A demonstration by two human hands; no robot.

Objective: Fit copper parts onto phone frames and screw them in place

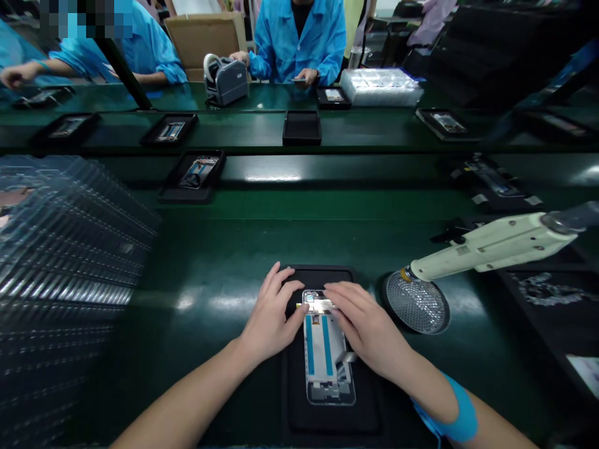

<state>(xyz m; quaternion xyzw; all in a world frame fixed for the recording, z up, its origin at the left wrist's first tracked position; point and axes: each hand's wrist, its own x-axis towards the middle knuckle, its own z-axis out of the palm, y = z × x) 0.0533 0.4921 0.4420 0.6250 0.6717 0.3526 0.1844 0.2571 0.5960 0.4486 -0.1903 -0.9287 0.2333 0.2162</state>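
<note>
Both my hands are at the upper end of a silver smartphone mid-frame (pixel 322 355), which has two blue adhesive strips and lies face up on a black tray (pixel 365 399). My left hand (pixel 274 315) rests against the frame's upper left edge, its thumb touching the metal. My right hand (pixel 362 321) lies over the upper right corner, its fingers on the frame. Those fingers hide part of the top end. A small silver-and-gold part shows between my hands.
A stack of clear plastic trays (pixel 70 268) rises at my left. A cream tool with a round mesh head (pixel 491 243) sits close on my right. Black trays holding phone parts (pixel 196 178) lie on the green conveyor belt (pixel 327 202). Beyond, co-workers in blue smocks (pixel 299 43) sit.
</note>
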